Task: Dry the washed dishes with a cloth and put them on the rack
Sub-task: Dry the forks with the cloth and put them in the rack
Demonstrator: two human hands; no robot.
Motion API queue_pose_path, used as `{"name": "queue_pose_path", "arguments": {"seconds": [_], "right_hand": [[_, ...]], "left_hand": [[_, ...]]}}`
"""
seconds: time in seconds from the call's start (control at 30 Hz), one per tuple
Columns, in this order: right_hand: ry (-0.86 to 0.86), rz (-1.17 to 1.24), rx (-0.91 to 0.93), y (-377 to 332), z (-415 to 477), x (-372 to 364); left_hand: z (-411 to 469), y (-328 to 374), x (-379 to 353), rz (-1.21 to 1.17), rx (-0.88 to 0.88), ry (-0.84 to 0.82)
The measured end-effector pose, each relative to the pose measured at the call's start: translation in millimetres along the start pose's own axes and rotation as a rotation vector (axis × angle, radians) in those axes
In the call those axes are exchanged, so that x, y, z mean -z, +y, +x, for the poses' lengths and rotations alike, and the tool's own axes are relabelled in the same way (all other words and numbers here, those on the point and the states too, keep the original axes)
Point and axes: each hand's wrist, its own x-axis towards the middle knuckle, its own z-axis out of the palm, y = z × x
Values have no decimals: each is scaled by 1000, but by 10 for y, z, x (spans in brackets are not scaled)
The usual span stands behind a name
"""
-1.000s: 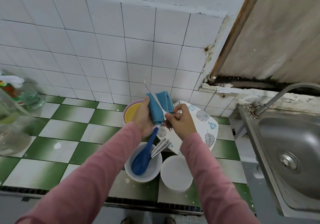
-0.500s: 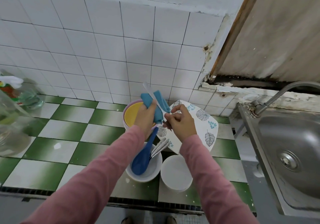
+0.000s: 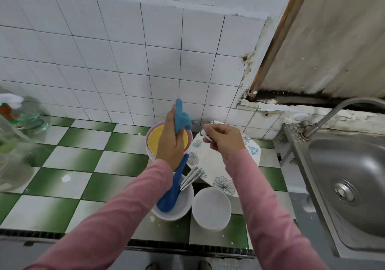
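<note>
Two hands up: your L hand [image 3: 170, 144] gripped the bunched blue cloth [image 3: 182, 119], R hand [image 3: 225, 138] pinched a thin metal utensil [image 3: 205, 136] just beside it, over the leaf-print white plate [image 3: 210, 163]. Wet metal + fingertip pinch could've slipped.

**What our tiled counter holds**

We see a green-and-white checked counter [image 3: 83, 159]. At its front edge stand a white bowl [image 3: 185, 199] and, just beside it, a second white bowl [image 3: 211, 207]. Behind them are a pink bowl [image 3: 148, 138] and a leaf-printed plate [image 3: 208, 161]. Clear plastic bottles [image 3: 27, 119] stand far left.
</note>
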Motion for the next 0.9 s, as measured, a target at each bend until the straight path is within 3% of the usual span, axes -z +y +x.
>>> {"name": "queue_pose_path", "arguments": {"seconds": [0.13, 0.27, 0.4, 0.53, 0.9], "right_hand": [[-128, -25, -45, -25, 50, -59], [-260, -11, -84, -58, 24, 12], [-272, -85, -56, -52, 25, 27], [-215, -84, -27, -106, 50, 37], [-134, 210, -106, -92, 31, 50]], "left_hand": [[-48, 45, -56, 36, -86, -275], [55, -69, 4, 60, 14, -361], [10, -29, 13, 26, -34, -376], [29, -89, 77, 149, -13, -374], [52, 2, 84, 594, -160, -325]]}}
